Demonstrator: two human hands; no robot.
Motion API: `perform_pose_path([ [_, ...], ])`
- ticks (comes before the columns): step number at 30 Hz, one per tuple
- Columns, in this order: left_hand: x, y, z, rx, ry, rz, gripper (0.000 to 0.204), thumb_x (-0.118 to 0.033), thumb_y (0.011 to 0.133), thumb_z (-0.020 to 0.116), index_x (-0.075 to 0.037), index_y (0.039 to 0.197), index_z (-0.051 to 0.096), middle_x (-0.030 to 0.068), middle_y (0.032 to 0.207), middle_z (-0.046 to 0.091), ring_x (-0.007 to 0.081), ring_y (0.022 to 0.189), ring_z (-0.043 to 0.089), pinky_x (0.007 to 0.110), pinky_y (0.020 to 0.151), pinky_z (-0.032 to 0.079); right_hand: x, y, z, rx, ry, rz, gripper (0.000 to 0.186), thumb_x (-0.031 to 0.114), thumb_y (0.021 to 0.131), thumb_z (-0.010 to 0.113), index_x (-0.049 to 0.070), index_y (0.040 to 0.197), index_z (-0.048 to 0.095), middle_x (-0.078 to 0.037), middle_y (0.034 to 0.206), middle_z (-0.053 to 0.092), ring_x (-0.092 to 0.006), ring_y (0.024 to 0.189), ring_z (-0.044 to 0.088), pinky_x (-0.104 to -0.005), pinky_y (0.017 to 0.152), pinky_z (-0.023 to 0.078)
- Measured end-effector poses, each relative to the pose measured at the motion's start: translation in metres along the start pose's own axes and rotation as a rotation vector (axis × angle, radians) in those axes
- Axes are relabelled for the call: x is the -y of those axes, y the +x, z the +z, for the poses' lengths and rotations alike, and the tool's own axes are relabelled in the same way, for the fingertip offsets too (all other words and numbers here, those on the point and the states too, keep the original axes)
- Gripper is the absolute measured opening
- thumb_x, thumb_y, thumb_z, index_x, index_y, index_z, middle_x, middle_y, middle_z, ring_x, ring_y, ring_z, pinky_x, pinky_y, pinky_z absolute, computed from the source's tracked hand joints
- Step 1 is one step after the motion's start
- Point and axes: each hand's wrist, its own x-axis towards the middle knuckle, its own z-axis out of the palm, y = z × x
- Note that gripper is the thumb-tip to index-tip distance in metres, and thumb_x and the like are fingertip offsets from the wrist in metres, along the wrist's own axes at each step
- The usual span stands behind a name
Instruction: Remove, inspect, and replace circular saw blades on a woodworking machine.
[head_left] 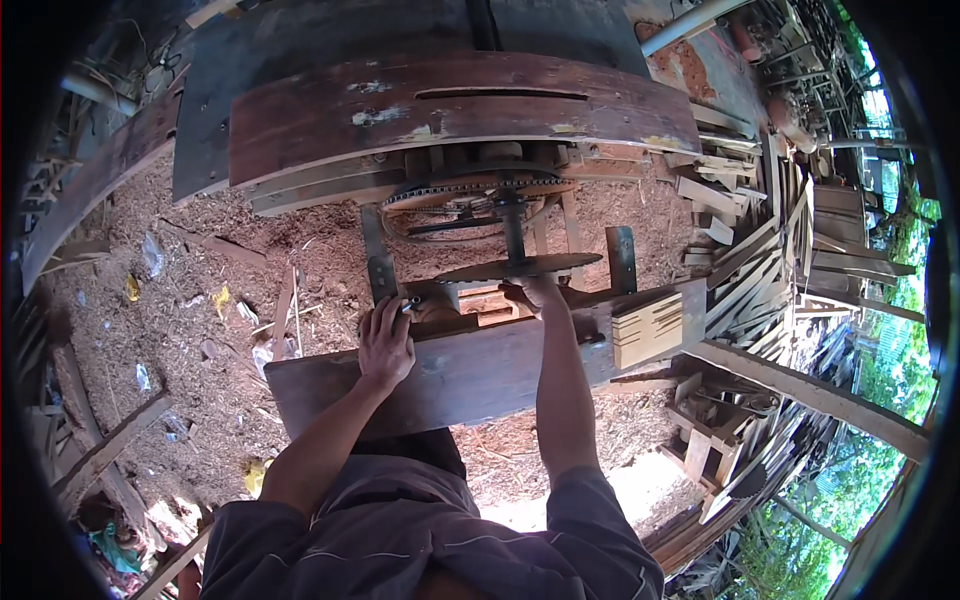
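Note:
My left hand [387, 342] rests on the top edge of a dark wooden plank [460, 365], fingers curled round a small shiny metal piece [411, 304] whose end sticks out by the index finger. What kind of piece it is cannot be made out. Farther right, my right hand [540, 294] reaches over the plank to the near side of a circular saw blade [480, 271], close to its centre. Its fingers are bent together there, and what they grip is hidden. The blade sits on a dark shaft [512, 228] that runs back to a chain-driven wheel [420, 194].
Beyond the shaft lies a long reddish board [330, 120] with a slot. A pale block with saw cuts [648, 330] is fixed at the plank's right end. Upright metal brackets [621, 260] flank the blade. Sawdust [220, 280] covers the ground; offcuts [740, 290] pile up at right.

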Motion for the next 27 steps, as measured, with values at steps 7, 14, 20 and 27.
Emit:
perform_pose_path([
  [7, 0.008, -0.005, -0.013, -0.008, 0.032, -0.008, 0.037, -0.007, 0.072, 0.064, -0.006, 0.109, 0.057, 0.0126, 0.132, 0.048, 0.0315, 0.126, 0.046, 0.050, 0.104, 0.036, 0.110, -0.106, 0.020, -0.233, -0.349, -0.172, 0.031, 0.029, 0.075, 0.079, 0.005, 0.094, 0.072, -0.018, 0.091, 0.070, -0.0314, 0.089, 0.069, -0.0415, 0.078, 0.055],
  [14, -0.019, 0.011, 0.007, 0.012, -0.026, 0.046, 0.032, -0.008, 0.073, 0.063, -0.006, 0.105, 0.059, 0.0113, 0.132, 0.047, 0.0309, 0.127, 0.044, 0.049, 0.103, 0.037, 0.030, -0.028, -0.044, 0.005, 0.166, 0.262, 0.032, 0.016, 0.077, 0.079, 0.008, 0.101, 0.061, -0.002, 0.077, 0.066, -0.0148, 0.074, 0.066, -0.0309, 0.061, 0.053],
  [20, -0.014, 0.010, 0.001, 0.008, -0.024, 0.051, 0.039, -0.009, 0.075, 0.063, -0.007, 0.113, 0.056, 0.0117, 0.131, 0.047, 0.0308, 0.127, 0.044, 0.049, 0.104, 0.036, 0.015, -0.010, -0.017, -0.077, 0.160, 0.120, 0.031, 0.023, 0.076, 0.082, 0.008, 0.099, 0.069, -0.008, 0.090, 0.071, -0.0211, 0.091, 0.069, -0.0369, 0.073, 0.057],
  [27, -0.069, 0.068, 0.007, -0.122, -0.326, 0.136, 0.061, -0.019, 0.082, 0.070, -0.004, 0.133, 0.040, 0.0216, 0.129, 0.048, 0.0386, 0.121, 0.047, 0.053, 0.103, 0.036, -0.049, 0.013, -0.060, -0.379, -0.492, -0.081, 0.060, 0.057, 0.068, 0.079, 0.015, 0.110, 0.069, -0.015, 0.100, 0.072, -0.0326, 0.095, 0.068, -0.0421, 0.079, 0.055],
])
